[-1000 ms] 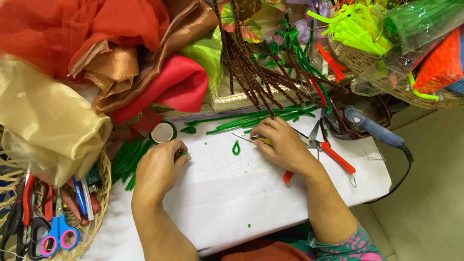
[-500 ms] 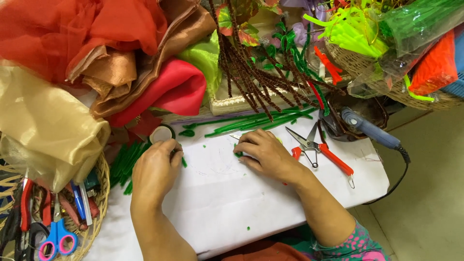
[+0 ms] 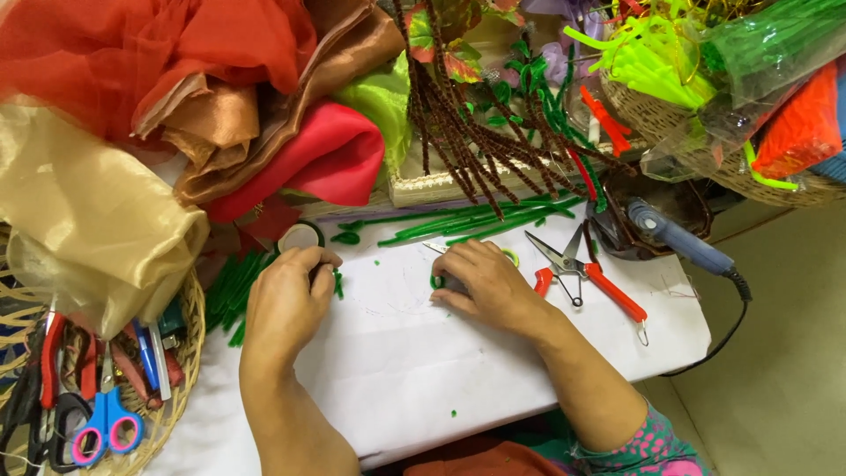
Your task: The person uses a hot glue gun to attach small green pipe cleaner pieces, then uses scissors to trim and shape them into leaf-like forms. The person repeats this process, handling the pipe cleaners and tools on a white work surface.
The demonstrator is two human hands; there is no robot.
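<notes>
The left hand [image 3: 286,304] is laid palm down on the white paper-covered worktop [image 3: 414,353], its fingers curled loosely around a small round roll of green tape [image 3: 301,236] at the fingertips; whether the roll is gripped or only touched cannot be told. The right hand [image 3: 485,282] is pressed flat nearby, fingers closed together over a small curled piece of green pipe cleaner [image 3: 435,281], of which only a short green end is seen at the left edge of the fingers. This piece lies between the two hands, nearer the right hand and directly under it; its long axis cannot be judged because it is mostly hidden.

Just right of the right hand, red-handled metal snips [image 3: 582,269] are lying open on the worktop, blades pointing away from the person. Beyond the hands, long green pipe cleaners [image 3: 476,222] are spread crosswise. A blue-handled glue gun [image 3: 674,238] rests at the far right, and a woven basket of scissors [image 3: 189,353] stands at the left.
</notes>
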